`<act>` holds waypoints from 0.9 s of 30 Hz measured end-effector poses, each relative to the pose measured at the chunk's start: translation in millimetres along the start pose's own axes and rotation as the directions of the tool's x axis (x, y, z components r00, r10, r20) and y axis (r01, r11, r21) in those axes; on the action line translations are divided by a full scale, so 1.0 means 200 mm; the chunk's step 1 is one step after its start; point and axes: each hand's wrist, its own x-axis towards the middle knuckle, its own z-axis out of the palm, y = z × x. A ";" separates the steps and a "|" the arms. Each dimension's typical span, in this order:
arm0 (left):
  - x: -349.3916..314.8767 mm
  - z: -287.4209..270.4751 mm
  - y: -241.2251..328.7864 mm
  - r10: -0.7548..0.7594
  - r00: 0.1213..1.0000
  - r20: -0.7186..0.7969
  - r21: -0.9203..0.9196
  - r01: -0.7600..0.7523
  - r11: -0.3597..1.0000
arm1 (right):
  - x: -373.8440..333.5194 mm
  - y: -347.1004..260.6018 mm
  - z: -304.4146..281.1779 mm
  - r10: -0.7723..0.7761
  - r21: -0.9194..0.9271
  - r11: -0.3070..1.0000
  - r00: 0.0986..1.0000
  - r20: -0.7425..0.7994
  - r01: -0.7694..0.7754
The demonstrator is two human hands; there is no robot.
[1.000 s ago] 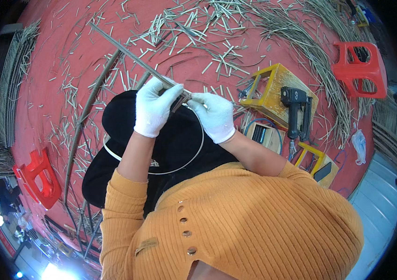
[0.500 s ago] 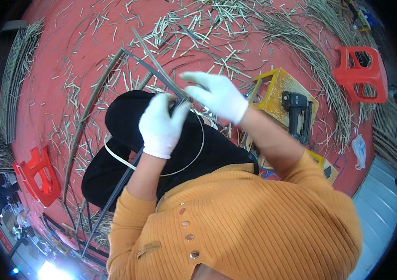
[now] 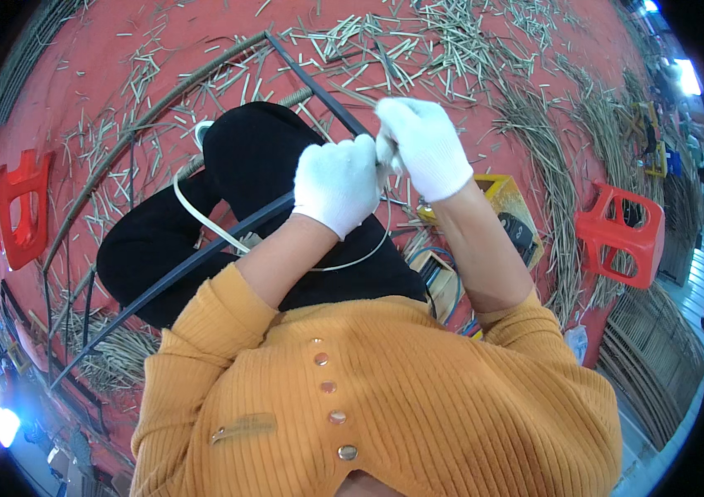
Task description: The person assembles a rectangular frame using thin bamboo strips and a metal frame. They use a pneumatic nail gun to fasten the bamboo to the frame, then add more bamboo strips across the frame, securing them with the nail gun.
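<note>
Black metal bars of a frame [image 3: 190, 265] reach in from the near left and from the far side, meeting at the hands above the lap; this looks like close finger work, best done with the long bar braced against the thigh so it cannot swing. Over the knees a pale strip [image 3: 193, 209] bends in a broad loop; it should lie slack, clear of the bars, to avoid snagging. Whether its end reaches the fingers, I cannot tell.

Next, the left hand [image 3: 335, 186] is fisted around the frame, its forearm slanting in from the near left; a firm hold here should do the steadying. Just to its right, the right hand [image 3: 426, 149] sits slightly farther off, fingers bent in toward the left knuckles, forearm angled up from the near right. What it pinches, if anything, and how tightly it closes are hidden. Small fingertip movements seem better than pulls from the elbow, since a yellow stand [image 3: 501, 195] lies beyond that forearm and could be knocked.
</note>
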 end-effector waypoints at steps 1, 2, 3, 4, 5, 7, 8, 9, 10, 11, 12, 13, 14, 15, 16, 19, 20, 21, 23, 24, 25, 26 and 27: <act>0.01 0.00 0.00 0.015 1.000 -0.027 0.005 -0.015 1.000 | 0.03 0.00 0.01 0.023 0.024 0.999 1.000 0.002 -0.023; 0.01 0.01 0.00 0.010 0.999 -0.042 -0.013 -0.011 1.000 | 0.05 0.00 0.01 0.029 0.062 0.998 1.000 0.002 -0.029; 0.01 0.01 0.00 -0.027 0.999 -0.032 -0.040 0.026 0.999 | 0.07 0.01 0.01 0.075 0.087 0.994 0.996 -0.036 -0.072; 0.01 0.00 0.01 -0.043 0.999 0.005 -0.031 0.043 0.999 | 0.08 0.01 0.00 0.166 0.239 0.958 0.986 -0.001 -0.161; 0.01 0.00 0.01 -0.042 0.999 -0.024 -0.021 0.042 0.999 | 0.07 0.02 -0.02 0.094 0.262 0.960 0.995 0.015 -0.095; 0.01 -0.02 0.01 -0.087 0.990 -0.110 -0.118 0.073 0.990 | 0.04 0.06 -0.05 -0.007 0.290 0.957 1.000 0.005 0.005; 0.03 -0.03 0.00 -0.142 0.983 -0.119 -0.283 0.104 0.954 | 0.00 0.09 -0.09 -0.087 0.197 0.975 0.994 -0.071 0.100; 0.05 -0.03 -0.02 -0.110 0.984 -0.142 -0.378 0.048 0.925 | -0.03 0.12 -0.10 -0.070 0.053 0.996 0.986 -0.149 0.078; 0.07 -0.04 -0.05 -0.064 0.995 -0.083 -0.490 0.016 0.872 | -0.06 0.16 -0.11 -0.126 -0.076 0.991 0.975 -0.181 0.113; 0.10 -0.04 -0.07 -0.044 0.999 -0.013 -0.587 0.028 0.809 | -0.09 0.20 -0.10 -0.168 -0.196 0.972 0.962 -0.215 0.126; 0.12 -0.03 -0.10 -0.022 1.000 0.020 -0.692 0.030 0.721 | -0.12 0.25 -0.07 -0.187 -0.378 0.921 0.959 -0.215 0.094; 0.13 -0.02 -0.11 -0.049 0.994 0.102 -0.771 0.110 0.627 | -0.16 0.29 -0.05 -0.357 -0.586 0.789 0.914 -0.192 0.185; 0.14 -0.02 -0.13 -0.096 0.982 0.163 -0.843 0.189 0.504 | -0.19 0.32 -0.02 -0.448 -0.602 0.758 0.872 -0.200 0.251; 0.14 -0.01 -0.14 -0.135 0.956 0.260 -0.888 0.291 0.356 | -0.21 0.35 0.01 -0.406 -0.622 0.759 0.887 -0.221 0.193; 0.15 0.00 -0.15 -0.119 0.967 0.227 -0.907 0.254 0.336 | -0.22 0.37 0.03 -0.533 -0.652 0.703 0.817 -0.218 0.285; 0.16 0.00 -0.15 -0.128 0.976 0.178 -0.867 0.217 0.449 | -0.21 0.39 0.06 -0.616 -0.732 0.614 0.759 -0.211 0.295; 0.16 0.00 -0.15 -0.131 0.971 0.201 -0.884 0.237 0.404 | -0.21 0.39 0.07 -0.610 -0.747 0.602 0.767 -0.201 0.282; 0.17 0.00 -0.15 -0.116 0.968 0.221 -0.884 0.249 0.396 | -0.20 0.39 0.07 -0.622 -0.762 0.583 0.757 -0.197 0.280; 0.19 0.00 -0.15 -0.104 0.959 0.265 -0.882 0.285 0.376 | -0.18 0.38 0.07 -0.637 -0.789 0.554 0.746 -0.195 0.267; 0.19 0.01 -0.15 -0.098 0.964 0.248 -0.901 0.267 0.343 | -0.18 0.38 0.07 -0.638 -0.800 0.544 0.745 -0.197 0.254; 0.19 0.03 -0.15 -0.109 0.966 0.235 -0.915 0.258 0.311 | -0.18 0.38 0.08 -0.639 -0.810 0.534 0.743 -0.199 0.243; 0.19 0.04 -0.15 -0.105 0.969 0.223 -0.932 0.243 0.269 | -0.17 0.38 0.08 -0.651 -0.812 0.530 0.732 -0.202 0.246; 0.19 0.05 -0.16 -0.131 0.965 0.226 -0.919 0.256 0.301 | -0.17 0.39 0.09 -0.661 -0.813 0.526 0.721 -0.206 0.251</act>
